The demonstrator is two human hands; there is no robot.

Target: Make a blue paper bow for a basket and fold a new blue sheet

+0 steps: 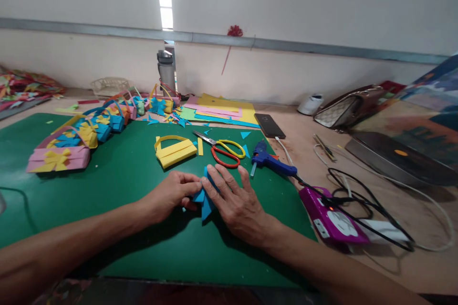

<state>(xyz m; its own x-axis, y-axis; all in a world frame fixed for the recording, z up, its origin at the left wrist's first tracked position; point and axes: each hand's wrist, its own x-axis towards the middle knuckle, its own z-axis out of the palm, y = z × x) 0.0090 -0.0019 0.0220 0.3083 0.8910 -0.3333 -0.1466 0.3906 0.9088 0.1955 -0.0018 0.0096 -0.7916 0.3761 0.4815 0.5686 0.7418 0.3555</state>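
In the lower centre of the frame, folded blue paper (206, 208) sits between both hands: the left hand (177, 191) pinches its edge, while the right hand (232, 202) lays extended fingers over it; whether that thumb grips underneath, I cannot tell. The step looks like folding or creasing. The next move probably calls for aligned layers and firm pressure, clear of the scissors (227, 151) just above.

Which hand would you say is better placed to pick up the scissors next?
Probably the right hand: though both hands touch the blue paper, the right lies close to the scissors, the left hand farther left.
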